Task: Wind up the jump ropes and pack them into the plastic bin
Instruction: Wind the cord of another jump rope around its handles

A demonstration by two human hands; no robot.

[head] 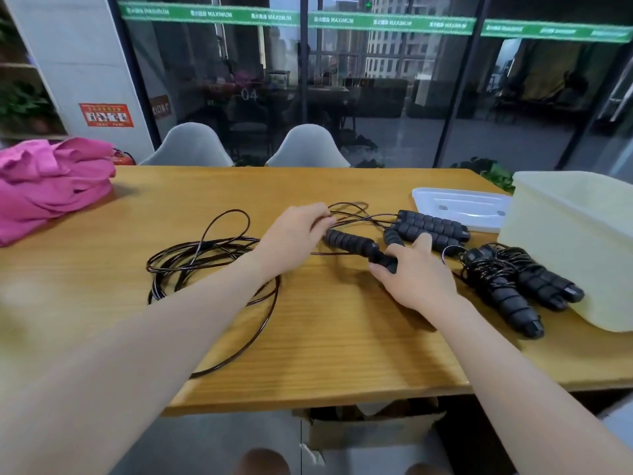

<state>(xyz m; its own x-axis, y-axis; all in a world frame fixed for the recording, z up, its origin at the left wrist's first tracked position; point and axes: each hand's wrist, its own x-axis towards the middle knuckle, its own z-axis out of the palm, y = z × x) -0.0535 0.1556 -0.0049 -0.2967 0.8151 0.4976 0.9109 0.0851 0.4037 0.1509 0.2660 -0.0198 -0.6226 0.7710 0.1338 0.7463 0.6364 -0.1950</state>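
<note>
At frame center, my right hand (416, 279) grips a black handle (356, 246); my left hand (294, 234) pinches its loose cord (212, 255).

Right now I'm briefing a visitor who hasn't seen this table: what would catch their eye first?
Probably the tangle of loose black rope sprawled across the middle of the wooden table, with the left hand and right hand gripping one foam handle. Next, the bright pink cloth at far left, and the pale plastic bin at right with a wound rope bundle beside it.
</note>
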